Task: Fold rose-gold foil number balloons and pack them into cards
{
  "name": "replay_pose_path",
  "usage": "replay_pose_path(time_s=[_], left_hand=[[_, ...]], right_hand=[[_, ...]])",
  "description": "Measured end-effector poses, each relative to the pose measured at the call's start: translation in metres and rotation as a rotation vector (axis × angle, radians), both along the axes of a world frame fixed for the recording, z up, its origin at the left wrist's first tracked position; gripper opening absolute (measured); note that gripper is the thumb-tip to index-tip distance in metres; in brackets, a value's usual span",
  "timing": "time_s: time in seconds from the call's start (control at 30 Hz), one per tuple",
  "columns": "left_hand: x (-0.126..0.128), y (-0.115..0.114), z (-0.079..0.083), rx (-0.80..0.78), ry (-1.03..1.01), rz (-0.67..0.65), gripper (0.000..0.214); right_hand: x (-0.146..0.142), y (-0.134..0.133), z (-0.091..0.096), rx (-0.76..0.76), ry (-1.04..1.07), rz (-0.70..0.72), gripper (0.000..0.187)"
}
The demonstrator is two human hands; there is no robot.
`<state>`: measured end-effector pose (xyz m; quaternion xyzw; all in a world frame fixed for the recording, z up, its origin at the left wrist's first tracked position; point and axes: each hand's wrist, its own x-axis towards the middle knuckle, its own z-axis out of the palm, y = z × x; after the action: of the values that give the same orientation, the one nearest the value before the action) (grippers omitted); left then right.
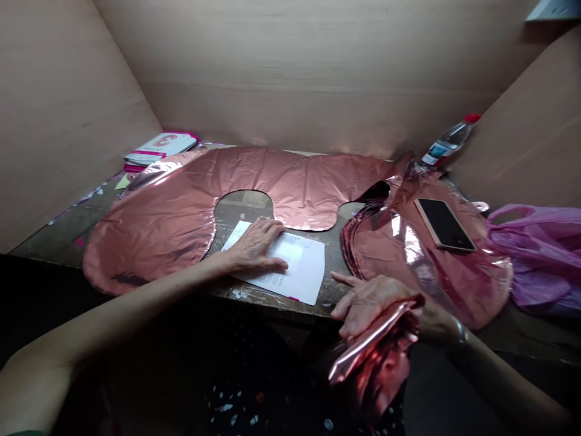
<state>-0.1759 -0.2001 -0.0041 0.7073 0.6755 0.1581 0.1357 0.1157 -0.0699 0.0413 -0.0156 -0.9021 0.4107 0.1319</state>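
Note:
My left hand (258,245) lies flat with fingers stretched over a white printed envelope (299,266) at the table's front edge. Just off the table's edge, my right hand (374,303) holds a crumpled, folded rose-gold foil balloon (385,363) that hangs down over my lap. Its index finger points out toward the envelope. Behind both hands spreads a stack of flat rose-gold foil balloons (245,163), curved like a figure 3 laid sideways. The envelope rests in the gap below their curve.
A phone (445,224) lies on the right end of the foil stack. Beyond it leans a water bottle (449,142) with a red cap. A pink plastic bag (540,254) sits at the right. Printed packets (161,148) are piled at the back left. Wooden panels enclose the table.

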Motion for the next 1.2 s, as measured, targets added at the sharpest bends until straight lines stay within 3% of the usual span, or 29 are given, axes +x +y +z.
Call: replay_pose_path(time_s=[0.1, 0.17, 0.4, 0.7, 0.97, 1.07, 1.2], left_hand=[[0.004, -0.006, 0.000, -0.023, 0.025, -0.018, 0.080], [0.009, -0.012, -0.001, -0.031, 0.013, -0.029, 0.082], [0.017, -0.026, -0.006, -0.024, -0.074, -0.165, 0.088], [0.040, -0.065, -0.002, -0.152, -0.057, -0.208, 0.134], [0.054, -0.076, 0.006, -0.208, 0.020, -0.128, 0.122], [0.050, -0.074, 0.012, -0.189, -0.024, -0.117, 0.121], [0.047, -0.072, 0.014, -0.179, -0.015, -0.122, 0.122]], right_hand=[[-0.013, -0.015, 0.002, -0.288, -0.122, 0.361, 0.061], [-0.018, -0.025, -0.004, -0.358, -0.158, 0.446, 0.059], [-0.029, -0.040, -0.026, -0.189, -0.222, 0.573, 0.030], [-0.011, -0.041, -0.030, -0.288, -0.212, 0.508, 0.035], [-0.014, -0.034, -0.016, -0.434, -0.176, 0.502, 0.057], [-0.009, -0.034, -0.016, -0.486, -0.170, 0.406, 0.053], [-0.009, -0.034, -0.024, -0.594, -0.157, 0.142, 0.033]])
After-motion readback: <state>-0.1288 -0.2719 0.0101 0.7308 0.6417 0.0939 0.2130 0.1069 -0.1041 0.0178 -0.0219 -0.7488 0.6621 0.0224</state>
